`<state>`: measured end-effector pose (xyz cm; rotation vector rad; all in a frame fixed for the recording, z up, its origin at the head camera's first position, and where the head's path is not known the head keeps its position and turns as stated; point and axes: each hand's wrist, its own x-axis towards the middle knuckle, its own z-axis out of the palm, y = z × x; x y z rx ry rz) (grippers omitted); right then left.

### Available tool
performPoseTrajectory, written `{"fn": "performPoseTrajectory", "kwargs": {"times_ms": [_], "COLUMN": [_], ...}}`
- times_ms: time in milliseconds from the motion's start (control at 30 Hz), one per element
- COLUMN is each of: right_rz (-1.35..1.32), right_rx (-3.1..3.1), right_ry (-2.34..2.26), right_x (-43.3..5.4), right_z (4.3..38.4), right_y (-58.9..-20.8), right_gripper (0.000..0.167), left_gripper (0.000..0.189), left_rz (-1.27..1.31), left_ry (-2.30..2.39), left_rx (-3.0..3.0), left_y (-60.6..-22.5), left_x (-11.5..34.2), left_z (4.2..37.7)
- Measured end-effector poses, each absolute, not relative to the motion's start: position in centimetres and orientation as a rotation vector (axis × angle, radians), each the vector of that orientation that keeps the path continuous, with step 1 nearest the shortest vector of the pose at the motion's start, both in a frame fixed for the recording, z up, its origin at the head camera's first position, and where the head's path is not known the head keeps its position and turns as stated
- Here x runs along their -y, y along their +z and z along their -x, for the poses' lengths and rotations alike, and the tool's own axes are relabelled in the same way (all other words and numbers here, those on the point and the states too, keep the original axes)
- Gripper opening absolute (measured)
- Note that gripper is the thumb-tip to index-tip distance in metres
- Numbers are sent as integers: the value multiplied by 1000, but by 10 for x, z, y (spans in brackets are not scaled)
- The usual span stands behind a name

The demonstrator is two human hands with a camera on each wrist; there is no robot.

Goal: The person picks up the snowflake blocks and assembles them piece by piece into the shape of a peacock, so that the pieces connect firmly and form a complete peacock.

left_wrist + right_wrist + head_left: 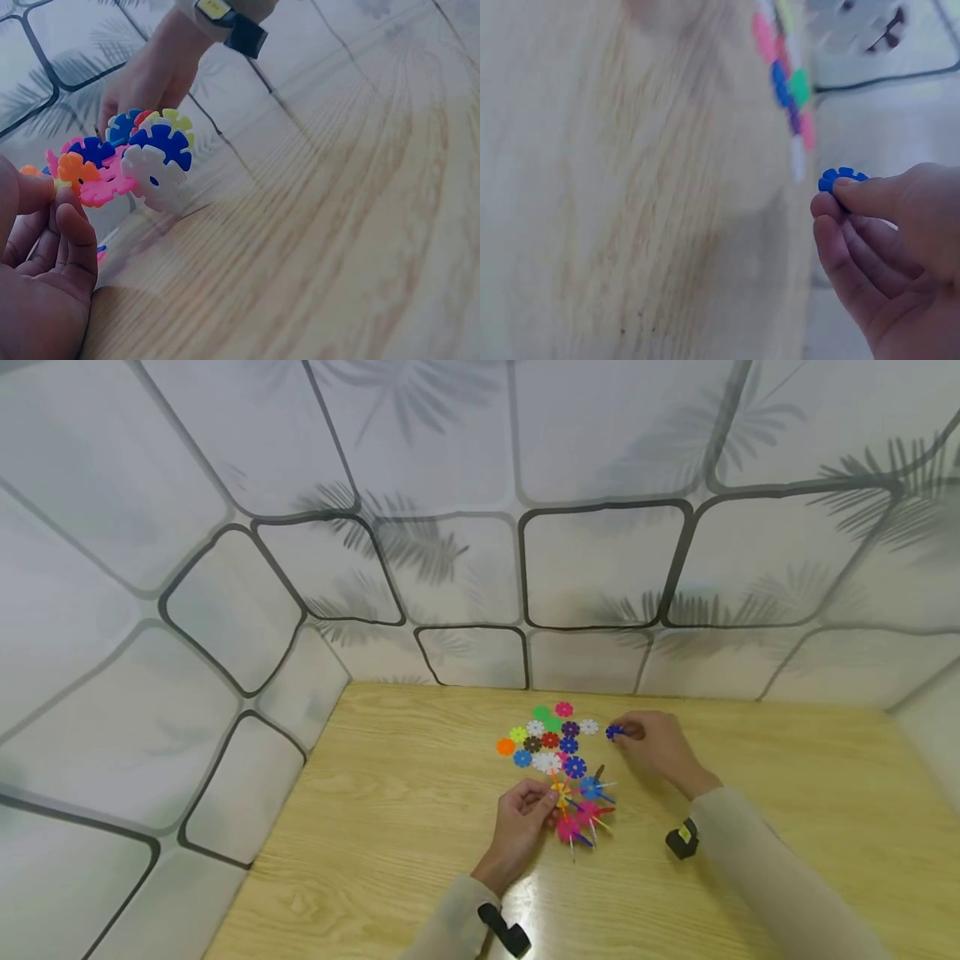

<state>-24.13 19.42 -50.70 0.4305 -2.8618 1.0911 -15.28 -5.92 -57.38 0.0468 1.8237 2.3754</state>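
My left hand (519, 827) grips a cluster of interlocked snowflake discs by a yellow disc (561, 794) at its left side. Pink discs (568, 828), a light blue disc (590, 788) and others slotted at angles make up the rest of it. In the left wrist view, orange (77, 174), dark blue (162, 144) and white discs (154, 180) face the camera. Farther right, my right hand (660, 747) pinches a single dark blue disc (840, 178) between thumb and index finger; the fingertips hide part of it.
Loose snowflake discs lie flat behind the cluster, among them an orange one (506, 746), a red one (550, 740) and a green one (542, 713). The wooden table (375, 810) meets a patterned cloth wall (465, 656) at its back edge.
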Motion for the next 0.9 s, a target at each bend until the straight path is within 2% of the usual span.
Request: {"fn": "performPoseTrajectory", "kwargs": {"times_ms": [133, 467, 567, 900], "right_rz": [-425, -608, -642, -748], "right_rx": [2803, 2749, 2733, 2720], "right_ry": [1167, 1139, 1090, 969], "right_x": [-193, -179, -178, -178], "right_z": [227, 193, 189, 182], "right_y": [-498, -485, -486, -487], "right_gripper": [15, 9, 11, 15], "left_gripper": [18, 19, 16, 25], "left_rz": [-39, -44, -25, -61], "left_ry": [2372, 2362, 2357, 2349], "left_rx": [-1824, -1834, -1834, -1851], "left_y": [-574, -574, -574, -574], "left_x": [59, 59, 59, 60], "left_z": [153, 154, 154, 153]}}
